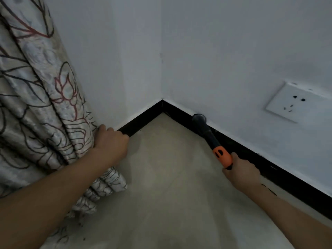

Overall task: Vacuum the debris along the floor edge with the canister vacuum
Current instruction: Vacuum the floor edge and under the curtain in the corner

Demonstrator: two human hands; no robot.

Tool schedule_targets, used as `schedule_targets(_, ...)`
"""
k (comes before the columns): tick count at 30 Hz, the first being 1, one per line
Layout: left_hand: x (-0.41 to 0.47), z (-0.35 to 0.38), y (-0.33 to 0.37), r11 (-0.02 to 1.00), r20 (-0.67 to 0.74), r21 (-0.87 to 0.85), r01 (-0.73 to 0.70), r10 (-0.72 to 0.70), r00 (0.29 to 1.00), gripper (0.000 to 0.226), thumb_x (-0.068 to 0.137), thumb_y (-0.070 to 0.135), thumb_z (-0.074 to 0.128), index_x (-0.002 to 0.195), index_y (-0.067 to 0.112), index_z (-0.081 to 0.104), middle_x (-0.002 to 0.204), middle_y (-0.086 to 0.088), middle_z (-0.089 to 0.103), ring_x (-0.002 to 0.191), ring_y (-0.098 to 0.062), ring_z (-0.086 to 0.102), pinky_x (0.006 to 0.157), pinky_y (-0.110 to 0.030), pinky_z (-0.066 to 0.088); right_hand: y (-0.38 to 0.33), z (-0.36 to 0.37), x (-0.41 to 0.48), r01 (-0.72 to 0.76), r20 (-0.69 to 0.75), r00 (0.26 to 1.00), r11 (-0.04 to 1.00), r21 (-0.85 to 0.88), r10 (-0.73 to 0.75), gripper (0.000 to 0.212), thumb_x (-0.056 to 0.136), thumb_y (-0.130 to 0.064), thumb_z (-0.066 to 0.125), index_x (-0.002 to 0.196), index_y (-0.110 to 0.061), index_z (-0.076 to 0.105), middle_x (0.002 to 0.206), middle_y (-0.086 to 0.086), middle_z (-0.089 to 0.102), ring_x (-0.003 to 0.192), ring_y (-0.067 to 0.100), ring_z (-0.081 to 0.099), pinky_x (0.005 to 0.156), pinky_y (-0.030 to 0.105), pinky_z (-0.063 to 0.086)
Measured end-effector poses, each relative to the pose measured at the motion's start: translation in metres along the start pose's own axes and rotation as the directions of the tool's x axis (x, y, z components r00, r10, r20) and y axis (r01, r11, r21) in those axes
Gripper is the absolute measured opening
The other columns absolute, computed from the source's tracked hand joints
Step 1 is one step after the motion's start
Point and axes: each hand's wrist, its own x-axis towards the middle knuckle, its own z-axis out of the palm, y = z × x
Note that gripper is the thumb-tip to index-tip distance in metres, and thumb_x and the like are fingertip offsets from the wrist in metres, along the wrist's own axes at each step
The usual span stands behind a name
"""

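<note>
Fabric curtain (41,97) bunched in left hand (109,143); right hand (241,172) grips wand (206,130).

Pale beige floor (170,177), smooth, with faint tile seams. Edged by a black skirting board (143,119) running from 10 o'clock to a corner at 12, then down toward 4 o'clock. At 8 o'clock, folds of a patterned curtain (107,184) bunched on the surface, hem touching it. Just beside that hem, toward 7 o'clock, a few dark specks (81,225). More dark flecks (268,189) at 4 o'clock, close to the skirting's foot.
</note>
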Motion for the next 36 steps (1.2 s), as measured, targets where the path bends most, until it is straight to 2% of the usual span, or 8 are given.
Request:
schedule_targets(4, 0.022, -0.020, 0.052, 0.994, -0.005, -0.049, -0.096, 0.096, 0.995, 0.016, 0.093, 0.032, 0.044, 0.097, 0.023, 0.057, 0.099, 0.002, 0.059, 0.100, -0.021, 0.054, 0.100, -0.042, 0.028, 0.060, -0.001, -0.049, -0.084, -0.020, 0.996, 0.995, 0.052, 0.086, 0.027, 0.080, -0.031, 0.067, 0.098, -0.025, 0.047, 0.067, -0.009, 0.052, 0.054, 0.010, 0.049, 0.045, 0.025, 0.033)
schedule_targets(8, 0.033, -0.038, 0.091, 0.977, -0.059, -0.101, -0.190, 0.184, 0.981, 0.015, 0.093, 0.027, 0.045, 0.079, 0.022, 0.048, 0.081, 0.003, 0.054, 0.094, -0.021, 0.055, 0.102, -0.041, 0.029, 0.114, -0.003, -0.101, -0.197, -0.014, 0.980, 0.971, 0.137, 0.201, 0.026, 0.079, -0.027, 0.070, 0.094, -0.025, 0.049, 0.067, -0.006, 0.057, 0.055, 0.008, 0.053, 0.046, 0.024, 0.035)
schedule_targets(12, 0.033, -0.047, 0.097, 0.979, -0.101, -0.059, -0.197, 0.191, 0.976, 0.015, 0.093, 0.029, 0.047, 0.099, 0.022, 0.059, 0.104, 0.000, 0.062, 0.102, -0.021, 0.055, 0.102, -0.039, 0.028, 0.134, -0.008, -0.128, -0.224, 0.022, 0.975, 0.973, 0.055, 0.223, 0.029, 0.082, -0.031, 0.068, 0.097, -0.028, 0.044, 0.064, -0.008, 0.054, 0.054, 0.004, 0.051, 0.044, 0.017, 0.026)
schedule_targets(16, 0.021, -0.034, 0.069, 0.985, -0.131, -0.023, -0.172, 0.168, 0.977, 0.034, 0.091, 0.041, 0.048, 0.114, 0.019, 0.060, 0.118, -0.003, 0.060, 0.113, -0.023, 0.052, 0.102, -0.036, 0.030, 0.087, -0.001, -0.090, -0.032, 0.111, 0.993, 0.993, -0.116, 0.045, 0.025, 0.086, -0.038, 0.059, 0.103, -0.031, 0.044, 0.068, -0.010, 0.048, 0.057, 0.006, 0.048, 0.047, 0.019, 0.033)
schedule_targets(18, 0.010, -0.023, 0.046, 0.988, -0.160, -0.032, -0.154, 0.147, 0.976, 0.039, 0.091, 0.045, 0.046, 0.120, 0.022, 0.060, 0.122, -0.003, 0.057, 0.115, -0.024, 0.049, 0.100, -0.035, 0.030, 0.048, 0.011, -0.051, 0.011, 0.159, 0.987, 0.996, -0.092, 0.004, 0.027, 0.085, -0.036, 0.058, 0.108, -0.029, 0.046, 0.073, -0.008, 0.050, 0.062, 0.011, 0.053, 0.055, 0.026, 0.044)
schedule_targets(28, -0.060, 0.016, -0.040, 0.947, -0.267, -0.313, -0.071, -0.016, 0.964, 0.038, 0.080, 0.026, 0.064, 0.115, 0.012, 0.064, 0.110, -0.011, 0.059, 0.096, -0.031, 0.055, 0.078, -0.039, 0.050, -0.160, 0.018, 0.091, 0.186, 0.150, 0.970, 0.982, 0.038, -0.190, 0.015, 0.087, -0.019, 0.060, 0.098, -0.019, 0.050, 0.079, 0.000, 0.051, 0.071, 0.019, 0.054, 0.058, 0.028, 0.040)
schedule_targets(32, -0.068, 0.016, -0.045, 0.961, -0.192, -0.276, -0.001, -0.054, 0.980, 0.037, 0.083, 0.031, 0.058, 0.117, 0.016, 0.062, 0.117, -0.008, 0.056, 0.104, -0.028, 0.052, 0.085, -0.037, 0.047, -0.162, 0.040, 0.074, 0.183, 0.204, 0.958, 0.978, 0.099, -0.200, 0.025, 0.087, -0.016, 0.058, 0.110, -0.016, 0.050, 0.087, 0.003, 0.051, 0.080, 0.023, 0.056, 0.063, 0.031, 0.041)
schedule_targets(36, -0.057, 0.008, -0.040, 0.958, -0.147, -0.285, 0.021, -0.066, 0.987, 0.041, 0.091, 0.036, 0.049, 0.130, 0.023, 0.051, 0.126, -0.003, 0.049, 0.117, -0.023, 0.046, 0.090, -0.033, 0.041, -0.148, 0.062, 0.037, 0.383, 0.330, 0.857, 0.918, 0.107, -0.396, 0.033, 0.084, -0.025, 0.061, 0.114, -0.020, 0.049, 0.090, 0.001, 0.055, 0.077, 0.020, 0.055, 0.062, 0.028, 0.042)
